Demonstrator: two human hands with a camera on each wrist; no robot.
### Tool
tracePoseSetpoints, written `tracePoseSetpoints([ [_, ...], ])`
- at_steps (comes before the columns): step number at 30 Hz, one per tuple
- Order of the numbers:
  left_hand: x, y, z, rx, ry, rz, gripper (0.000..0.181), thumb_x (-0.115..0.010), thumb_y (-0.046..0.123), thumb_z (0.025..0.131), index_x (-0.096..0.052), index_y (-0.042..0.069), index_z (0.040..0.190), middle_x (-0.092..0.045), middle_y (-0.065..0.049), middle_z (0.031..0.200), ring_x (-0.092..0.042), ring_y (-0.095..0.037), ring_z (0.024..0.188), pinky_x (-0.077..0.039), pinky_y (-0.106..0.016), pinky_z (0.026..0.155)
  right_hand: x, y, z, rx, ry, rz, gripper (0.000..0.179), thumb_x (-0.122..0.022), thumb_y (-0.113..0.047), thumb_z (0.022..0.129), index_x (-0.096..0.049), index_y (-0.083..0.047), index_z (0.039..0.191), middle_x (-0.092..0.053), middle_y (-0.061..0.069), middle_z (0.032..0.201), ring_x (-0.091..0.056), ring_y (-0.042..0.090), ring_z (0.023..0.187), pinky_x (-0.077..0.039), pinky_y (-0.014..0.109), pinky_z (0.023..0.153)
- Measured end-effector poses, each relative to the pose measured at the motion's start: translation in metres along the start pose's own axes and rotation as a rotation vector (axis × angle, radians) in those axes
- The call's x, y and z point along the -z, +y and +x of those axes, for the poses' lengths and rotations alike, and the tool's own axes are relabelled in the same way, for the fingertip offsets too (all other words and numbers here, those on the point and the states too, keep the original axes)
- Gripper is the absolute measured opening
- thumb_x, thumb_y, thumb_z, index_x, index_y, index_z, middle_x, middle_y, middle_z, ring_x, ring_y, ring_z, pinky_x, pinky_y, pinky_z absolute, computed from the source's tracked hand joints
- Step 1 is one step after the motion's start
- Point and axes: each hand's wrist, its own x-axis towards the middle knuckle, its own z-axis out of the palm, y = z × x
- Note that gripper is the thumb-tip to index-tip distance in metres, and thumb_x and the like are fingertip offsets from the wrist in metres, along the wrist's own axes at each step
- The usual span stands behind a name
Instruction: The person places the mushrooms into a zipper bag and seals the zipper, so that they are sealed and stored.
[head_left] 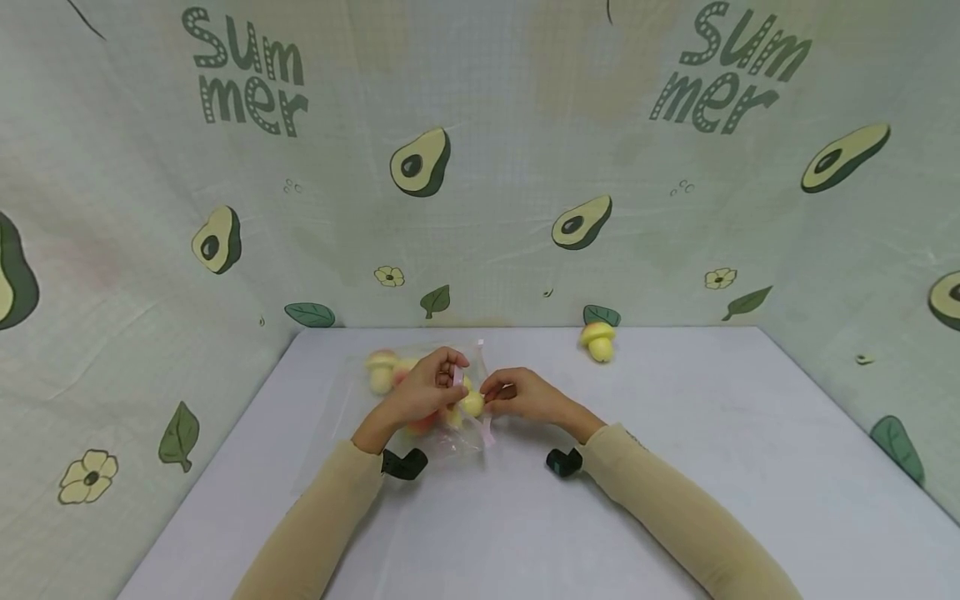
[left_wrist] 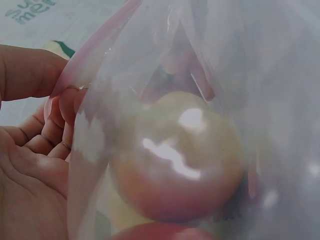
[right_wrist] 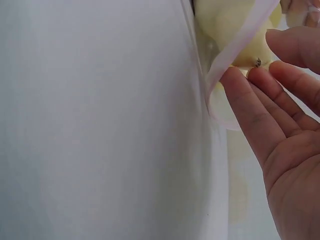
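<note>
A clear plastic bag [head_left: 461, 442] with a pink seal strip [right_wrist: 240, 42] lies on the table, holding several yellow and red toy-like pieces. My left hand [head_left: 427, 387] pinches the bag's pink edge between thumb and fingers. At the bag's mouth is a rounded yellow piece [head_left: 472, 404] with a small dark tip. My right hand [head_left: 528, 396] is beside that piece, its fingers extended at the opening and thumb apart; whether the fingertips touch it I cannot tell. Through the plastic, the left wrist view shows a shiny yellow-and-red round piece [left_wrist: 175, 165].
A yellow mushroom-shaped piece [head_left: 600, 343] stands near the back edge of the white table [head_left: 675, 433], to the right. Another mushroom-shaped piece [head_left: 381, 373] is at the bag's left. A printed cloth [head_left: 495, 167] hangs behind and at both sides.
</note>
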Motion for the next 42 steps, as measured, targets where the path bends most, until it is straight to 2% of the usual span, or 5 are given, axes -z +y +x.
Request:
tracePoseSetpoints([
  [4, 0.001, -0.004, 0.001, -0.012, 0.007, 0.008, 0.034, -0.062, -0.008, 0.085, -0.045, -0.004, 0.115, -0.046, -0.014, 0.081, -0.049, -0.016, 0.061, -0.046, -0.024, 0.054, -0.003, 0.009, 0.004, 0.028, -0.016, 0.006, 0.021, -0.067, -0.005, 0.088, -0.064, 0.0, 0.108, -0.067, 0.013, 0.104, -0.065, 0.026, 0.096, -0.052, 0.026, 0.08],
  [17, 0.001, -0.004, 0.002, 0.021, 0.004, 0.012, 0.038, -0.063, -0.007, 0.086, -0.043, -0.004, 0.119, -0.048, -0.009, 0.081, -0.049, -0.022, 0.063, -0.045, -0.026, 0.054, -0.008, 0.006, 0.004, 0.091, -0.077, -0.006, 0.022, -0.063, -0.003, 0.09, -0.061, 0.004, 0.11, -0.066, 0.015, 0.106, -0.063, 0.018, 0.095, -0.052, 0.027, 0.079],
  [26, 0.001, 0.006, 0.0, 0.038, -0.017, 0.016, 0.035, -0.06, -0.011, 0.086, -0.043, -0.007, 0.117, -0.047, -0.015, 0.082, -0.048, -0.023, 0.064, -0.045, -0.027, 0.056, -0.005, 0.002, 0.004, 0.006, -0.089, -0.023, 0.025, -0.065, -0.007, 0.09, -0.061, 0.001, 0.113, -0.065, 0.015, 0.11, -0.062, 0.025, 0.1, -0.051, 0.03, 0.082],
  [33, 0.001, -0.003, 0.003, 0.033, 0.003, -0.001, 0.038, -0.062, -0.007, 0.087, -0.043, -0.004, 0.119, -0.047, -0.009, 0.082, -0.049, -0.019, 0.064, -0.046, -0.026, 0.055, 0.006, 0.005, 0.003, -0.011, -0.049, -0.069, 0.026, -0.066, -0.008, 0.09, -0.061, 0.0, 0.114, -0.066, 0.013, 0.11, -0.062, 0.022, 0.102, -0.05, 0.034, 0.087],
  [42, 0.0, -0.005, 0.003, 0.033, 0.009, -0.007, 0.037, -0.063, -0.007, 0.086, -0.044, -0.003, 0.117, -0.048, -0.012, 0.082, -0.049, -0.018, 0.064, -0.046, -0.025, 0.056, 0.027, 0.005, -0.003, -0.024, 0.044, -0.164, 0.03, -0.065, -0.015, 0.091, -0.06, 0.001, 0.115, -0.063, 0.016, 0.113, -0.061, 0.021, 0.101, -0.05, 0.039, 0.088],
])
